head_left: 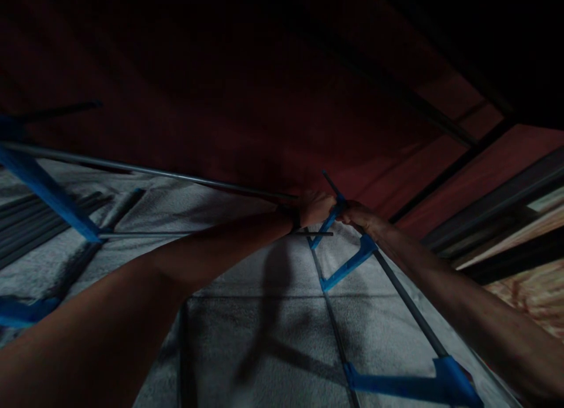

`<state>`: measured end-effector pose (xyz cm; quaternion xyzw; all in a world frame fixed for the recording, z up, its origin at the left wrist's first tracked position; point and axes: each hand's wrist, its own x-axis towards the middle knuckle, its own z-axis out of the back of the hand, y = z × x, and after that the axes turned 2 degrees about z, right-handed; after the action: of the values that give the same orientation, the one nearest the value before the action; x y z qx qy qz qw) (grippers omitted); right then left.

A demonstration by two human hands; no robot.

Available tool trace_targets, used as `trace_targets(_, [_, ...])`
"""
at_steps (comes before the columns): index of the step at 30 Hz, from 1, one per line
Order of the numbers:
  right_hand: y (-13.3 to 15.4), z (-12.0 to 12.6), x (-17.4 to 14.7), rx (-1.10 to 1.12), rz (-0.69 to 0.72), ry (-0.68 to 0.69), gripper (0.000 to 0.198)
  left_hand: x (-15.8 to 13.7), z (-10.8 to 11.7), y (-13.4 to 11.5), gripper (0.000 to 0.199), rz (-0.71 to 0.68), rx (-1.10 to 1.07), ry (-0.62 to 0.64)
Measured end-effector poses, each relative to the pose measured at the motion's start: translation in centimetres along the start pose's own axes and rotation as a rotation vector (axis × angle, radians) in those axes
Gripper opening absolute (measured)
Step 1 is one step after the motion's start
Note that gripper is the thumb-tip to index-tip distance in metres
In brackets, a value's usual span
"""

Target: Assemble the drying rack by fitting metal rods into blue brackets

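Observation:
Both my arms reach forward to a frame of grey metal tubes and blue plastic brackets. My left hand (316, 208), with a dark band at the wrist, is closed around the end of a long metal tube (185, 178) beside a blue bracket (326, 225). From the other side, my right hand (359, 215) is closed at the top of that same bracket; its fingertips are partly hidden. Nearer to me on the right are a second blue bracket (348, 266) and a larger one (409, 387), joined by a tube (409, 302).
At the left, another blue bracket (53, 191) carries the tubes' far ends. Several loose dark tubes (39, 226) lie on the grey fuzzy blanket (238, 326). Dark red fabric (247, 103) hangs beyond, with dark bars at the right. The light is dim.

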<state>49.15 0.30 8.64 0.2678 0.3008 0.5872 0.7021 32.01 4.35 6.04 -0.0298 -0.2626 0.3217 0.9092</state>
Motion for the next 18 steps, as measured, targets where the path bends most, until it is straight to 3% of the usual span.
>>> trace_targets(8, [0.9,-0.3,-0.4,-0.065,-0.022,-0.034,0.011,-0.4,-0.1,0.1,0.034,-0.008,-0.001,0.011])
trace_targets(15, [-0.3,0.5,-0.6,0.101,0.024,-0.012,0.019,0.1,-0.5,-1.0,0.033,-0.03,0.078,0.051])
trace_targets(18, [-0.7,0.3,-0.5,0.115,0.035,-0.041,0.018,-0.2,-0.1,-1.1,0.033,-0.107,0.135,-0.011])
